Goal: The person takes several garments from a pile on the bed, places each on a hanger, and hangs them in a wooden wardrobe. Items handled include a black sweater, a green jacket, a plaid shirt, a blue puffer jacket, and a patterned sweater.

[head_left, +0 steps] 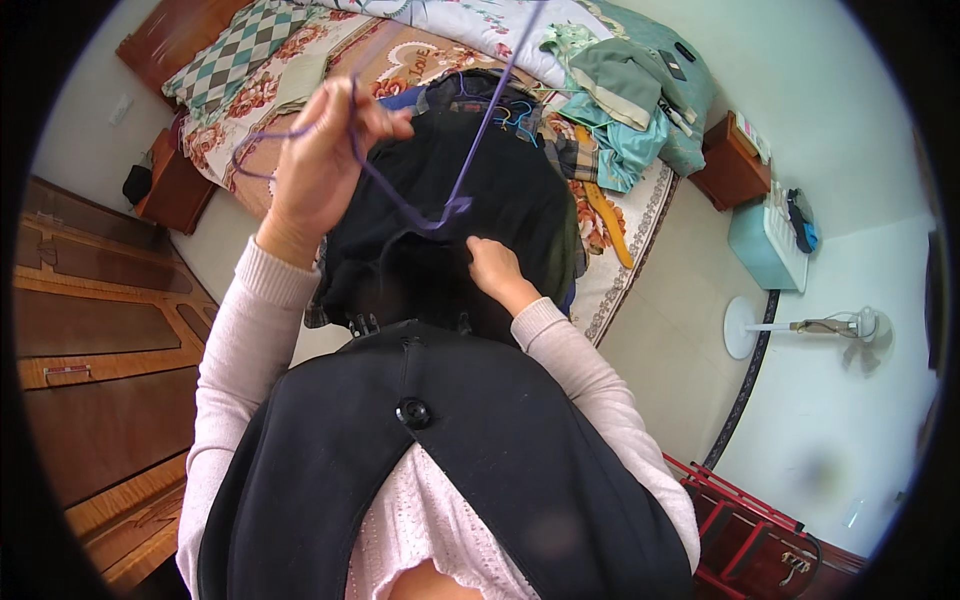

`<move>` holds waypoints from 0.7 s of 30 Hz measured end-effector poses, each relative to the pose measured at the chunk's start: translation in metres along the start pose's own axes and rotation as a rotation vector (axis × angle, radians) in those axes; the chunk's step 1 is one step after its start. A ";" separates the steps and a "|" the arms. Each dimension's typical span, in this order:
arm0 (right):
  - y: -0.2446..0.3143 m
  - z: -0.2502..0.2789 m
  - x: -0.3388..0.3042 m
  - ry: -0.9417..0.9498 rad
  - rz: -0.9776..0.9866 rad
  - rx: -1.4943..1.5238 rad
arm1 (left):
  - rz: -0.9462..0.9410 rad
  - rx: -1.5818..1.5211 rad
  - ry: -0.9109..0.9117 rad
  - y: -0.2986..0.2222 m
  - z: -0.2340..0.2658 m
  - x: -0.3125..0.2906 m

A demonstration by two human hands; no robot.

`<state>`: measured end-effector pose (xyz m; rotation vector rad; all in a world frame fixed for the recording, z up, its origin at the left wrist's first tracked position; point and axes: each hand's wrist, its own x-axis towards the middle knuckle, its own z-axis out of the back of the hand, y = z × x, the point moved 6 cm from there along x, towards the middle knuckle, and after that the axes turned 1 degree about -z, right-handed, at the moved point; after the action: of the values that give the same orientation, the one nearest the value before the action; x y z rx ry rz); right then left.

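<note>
My left hand [325,165] is raised, with its fingers closed on a thin purple clothes hanger [473,150]. The hanger slants across the view, one corner hanging over a black garment [440,160], and part of it is blurred. The black garment lies spread over a pile of clothes at the bed's near edge, directly in front of me. Lower and to the right, my right hand [495,270] pinches the garment's near edge; its fingertips are partly hidden in the cloth.
Blue hangers [518,118] and plaid clothes [572,158] show beyond the black garment on the flowered bed [255,115]. Green clothes [635,85] are heaped at the far right. Nightstands [730,165] flank the bed; a white fan [790,327] stands right, a wooden wardrobe [110,340] left.
</note>
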<state>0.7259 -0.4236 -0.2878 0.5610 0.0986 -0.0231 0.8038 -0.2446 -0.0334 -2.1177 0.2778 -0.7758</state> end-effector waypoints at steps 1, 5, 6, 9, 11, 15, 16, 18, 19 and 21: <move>0.003 0.002 0.005 -0.067 -0.025 0.114 | -0.075 0.013 -0.015 -0.011 -0.004 0.009; -0.059 0.009 0.025 -0.316 -0.412 0.988 | -0.099 0.349 -0.141 -0.041 0.016 0.017; -0.075 0.021 0.026 -0.417 -0.496 1.191 | -0.115 0.389 -0.145 -0.042 0.023 0.014; -0.083 0.075 0.015 -0.539 -0.591 1.539 | 0.077 0.549 -0.239 -0.021 0.044 -0.002; -0.097 0.079 0.015 -0.479 -0.482 1.458 | 0.186 0.612 -0.235 0.002 0.037 -0.014; -0.100 0.082 0.003 -0.460 -0.335 0.844 | 0.298 0.511 -0.151 0.028 0.033 -0.029; -0.096 0.082 -0.004 -0.480 -0.307 0.632 | 0.311 0.479 -0.128 0.031 0.031 -0.030; -0.065 0.088 -0.017 -0.566 -0.142 0.260 | 0.311 0.459 -0.101 0.036 0.026 -0.030; -0.042 0.089 -0.024 -0.606 0.014 0.284 | 0.312 0.448 -0.080 0.039 0.021 -0.028; 0.000 0.076 -0.026 -0.429 0.107 0.503 | 0.342 0.287 -0.079 0.052 0.013 -0.025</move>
<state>0.7065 -0.4641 -0.2211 1.0498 -0.3652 -0.0647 0.7956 -0.2571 -0.0905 -1.7646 0.4442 -0.4962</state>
